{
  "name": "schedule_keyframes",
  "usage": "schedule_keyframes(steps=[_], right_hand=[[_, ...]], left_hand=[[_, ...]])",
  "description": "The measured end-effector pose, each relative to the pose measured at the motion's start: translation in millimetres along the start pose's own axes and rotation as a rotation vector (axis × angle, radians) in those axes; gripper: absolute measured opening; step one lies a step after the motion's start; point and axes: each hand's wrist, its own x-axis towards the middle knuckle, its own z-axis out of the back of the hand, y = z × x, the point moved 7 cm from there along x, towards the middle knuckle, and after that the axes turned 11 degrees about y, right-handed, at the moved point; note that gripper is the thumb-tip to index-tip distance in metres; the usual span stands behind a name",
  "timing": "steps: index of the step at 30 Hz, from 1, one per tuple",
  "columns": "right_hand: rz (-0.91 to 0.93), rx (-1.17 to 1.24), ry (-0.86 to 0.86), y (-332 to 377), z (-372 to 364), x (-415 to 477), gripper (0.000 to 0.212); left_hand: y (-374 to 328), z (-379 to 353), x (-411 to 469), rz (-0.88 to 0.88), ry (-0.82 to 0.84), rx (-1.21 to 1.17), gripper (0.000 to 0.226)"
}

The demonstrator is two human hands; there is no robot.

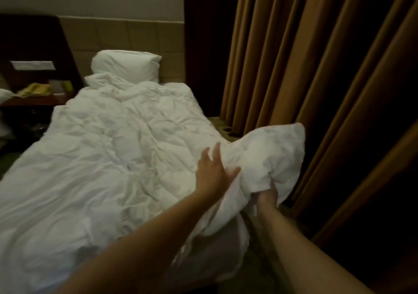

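To your left, past the dark nightstand (29, 101), the white duvet (101, 158) lies rumpled over the whole bed, its top end bunched just below the pillow (126, 66). Expect it to be soft, bulky and light for its size. It will likely sag and fold wherever you leave it unsupported, but it should not slip out of a firm handful. Take it at the corners or along the near edge, gathering a good bunch of cloth rather than a pinch. Your left hand (213, 169) is open with fingers spread, on or just over the duvet beside the raised corner (271, 149); blur hides which. Your right hand (268, 195) grips that corner from below, holding it up off the bed, near the brown curtains (316, 67).
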Motion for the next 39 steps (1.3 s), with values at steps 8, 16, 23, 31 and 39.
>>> schedule_keyframes(steps=[8,16,23,31,39], right_hand=[[0.062,-0.299,0.341,-84.5,-135.5,-55.8,0.025],[-0.106,-0.595,0.35,-228.3,-214.2,-84.2,0.029],[-0.149,-0.155,0.044,-299.5,-227.6,-56.4,0.022],[-0.428,-0.338,0.155,-381.4,-361.3,53.9,0.07],[-0.636,-0.626,0.147,-469.6,-436.5,103.8,0.074]], left_hand=[[120.1,134.8,15.5,0.22,0.084,-0.301,0.118],[249.7,190.4,8.0,0.278,0.387,-0.512,0.094],[370.3,225.8,-6.4,0.315,0.233,-0.687,0.049],[530.6,274.5,-40.0,0.634,-0.088,-0.786,0.066],[588.4,323.0,-20.0,0.681,-0.092,-0.664,0.031]])
